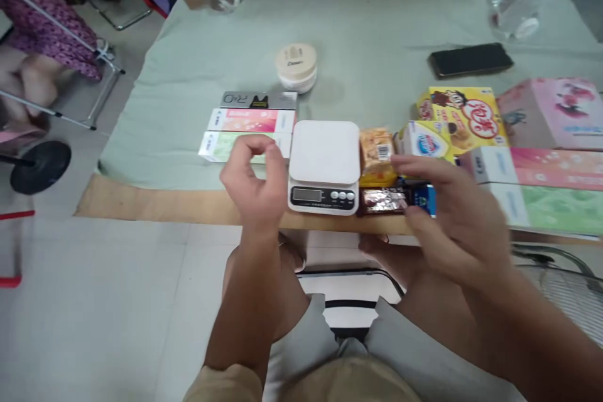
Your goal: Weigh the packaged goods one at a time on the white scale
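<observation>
A white kitchen scale [324,152] with a dark display panel stands at the table's front edge, its platform bare. Just left of it, my left hand [257,185] is closed, thumb and forefinger curled together, with nothing visible in them. It hovers in front of a green-and-white box [219,146]. My right hand [464,220] is open, thumb and fingers apart, beside an orange-yellow snack packet [375,146] and a dark shiny wrapped bar [382,200]. Its fingertips overlap both in view; I cannot tell whether they touch. A blue-ended packet [428,199] lies partly behind this hand.
At left lie a pink box [245,119] and a grey box [235,99]. Behind the scale stands a round lidded tub [296,67]. To the right are a yellow snack box [475,116], a pink carton [551,112], a phone [471,60] and a clear bottle [516,6].
</observation>
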`<state>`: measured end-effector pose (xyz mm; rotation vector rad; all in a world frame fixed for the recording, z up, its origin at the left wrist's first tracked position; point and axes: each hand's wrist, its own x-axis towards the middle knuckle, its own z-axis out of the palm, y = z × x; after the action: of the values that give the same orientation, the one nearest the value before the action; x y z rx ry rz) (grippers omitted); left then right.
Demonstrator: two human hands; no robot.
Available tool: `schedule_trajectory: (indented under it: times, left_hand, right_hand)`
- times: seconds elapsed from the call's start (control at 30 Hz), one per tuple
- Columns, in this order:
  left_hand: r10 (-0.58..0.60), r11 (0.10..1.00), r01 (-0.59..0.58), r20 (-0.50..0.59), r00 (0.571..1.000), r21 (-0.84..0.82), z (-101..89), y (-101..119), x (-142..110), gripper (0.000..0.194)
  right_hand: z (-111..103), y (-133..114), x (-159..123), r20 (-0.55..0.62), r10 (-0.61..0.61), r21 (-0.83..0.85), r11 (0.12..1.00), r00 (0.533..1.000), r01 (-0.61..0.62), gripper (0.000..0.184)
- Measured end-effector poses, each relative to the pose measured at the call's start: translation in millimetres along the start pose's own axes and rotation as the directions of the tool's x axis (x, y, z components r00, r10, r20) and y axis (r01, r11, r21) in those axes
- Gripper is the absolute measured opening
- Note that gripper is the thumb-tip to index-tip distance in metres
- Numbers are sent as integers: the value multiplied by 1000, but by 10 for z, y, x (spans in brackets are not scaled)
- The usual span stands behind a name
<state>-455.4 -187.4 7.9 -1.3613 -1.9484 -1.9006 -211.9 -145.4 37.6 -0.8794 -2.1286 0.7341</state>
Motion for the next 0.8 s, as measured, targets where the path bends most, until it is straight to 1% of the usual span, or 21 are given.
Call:
schedule_trajectory:
  times: [0.03, 0.07, 0.1, 0.17, 0.23, 0.27, 0.3, 0.37, 0.43, 0.5, 0.57, 0.67, 0.73, 0.8]
  left_hand:
    - [-85, 994, 89, -65, 994, 59, -121, -162, 68, 8]
    - [-181, 974, 195, -124, 976, 114, -239, -312, 132, 7]
    - [-285, 935, 314, -178, 942, 164, -350, -446, 192, 12]
    - [-469, 818, 526, -261, 844, 231, -536, -667, 297, 27]
    - [-591, 715, 655, -287, 753, 245, -657, -833, 384, 40]
    - [-632, 682, 688, -275, 725, 246, -692, -899, 420, 44]
    - [-663, 660, 706, -244, 708, 256, -715, -955, 451, 46]
    - [-697, 645, 701, -143, 703, 304, -731, -1033, 498, 43]
    - [-691, 662, 653, -38, 722, 368, -734, -1068, 521, 32]
    - [-666, 685, 606, 11, 746, 404, -742, -1067, 521, 24]
    - [-649, 693, 594, -3, 760, 409, -762, -1047, 502, 19]
    - [-649, 684, 615, -58, 759, 392, -821, -1013, 451, 15]
    - [-635, 693, 624, -104, 766, 360, -874, -992, 404, 12]
    - [-610, 720, 632, -173, 773, 288, -924, -961, 348, 14]
  right_hand:
    - [196, -73, 113, 74, -43, -9, 999, 996, 44, 45]
    - [385, -132, 208, 135, -78, -25, 996, 988, 82, 46]
    - [564, -178, 284, 192, -98, -45, 993, 977, 109, 46]
    - [878, -236, 390, 278, -92, -99, 987, 956, 123, 49]
    - [1116, -270, 453, 328, -51, -175, 978, 943, 114, 53]
    - [1206, -285, 476, 345, -26, -214, 971, 938, 106, 54]
    - [1278, -300, 497, 358, -3, -249, 963, 934, 98, 55]
    - [1380, -334, 532, 390, 43, -310, 947, 920, 87, 57]
    - [1443, -366, 559, 410, 80, -359, 930, 909, 80, 57]
    - [1477, -390, 571, 426, 99, -376, 923, 899, 77, 57]
    - [1488, -402, 572, 453, 111, -354, 933, 885, 65, 58]
    - [1471, -407, 577, 514, 127, -263, 965, 849, 15, 63]
    - [1451, -407, 589, 559, 131, -180, 983, 818, -34, 68]
    - [1436, -414, 598, 592, 130, -88, 991, 795, -97, 72]
